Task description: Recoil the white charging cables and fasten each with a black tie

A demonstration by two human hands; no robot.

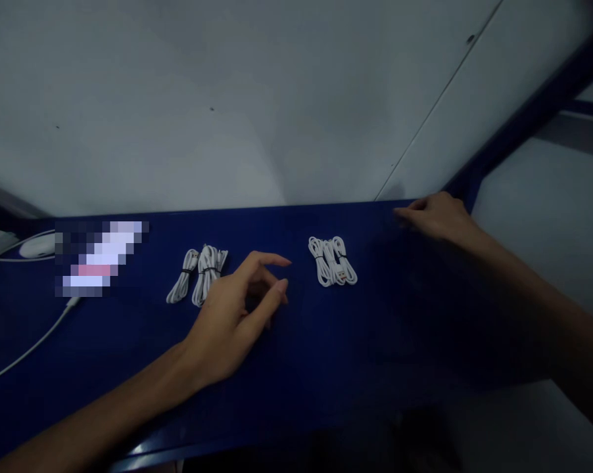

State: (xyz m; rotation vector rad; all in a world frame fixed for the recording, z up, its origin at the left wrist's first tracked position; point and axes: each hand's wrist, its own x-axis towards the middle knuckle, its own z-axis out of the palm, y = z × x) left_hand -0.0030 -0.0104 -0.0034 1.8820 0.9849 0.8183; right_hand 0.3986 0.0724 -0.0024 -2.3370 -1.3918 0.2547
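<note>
Currently, the left hand hangs over the blue table, its thumb and index fingertips narrowly parted with nothing between them. Just beyond those fingertips, to their right, lies the right-hand cable group, white coils cinched with dark ties. The left-hand cable group lies left of the fingers, partly behind the hand. Near the table's far edge, the right hand has its fingers drawn close together; whether they pinch anything, I cannot tell.
</note>
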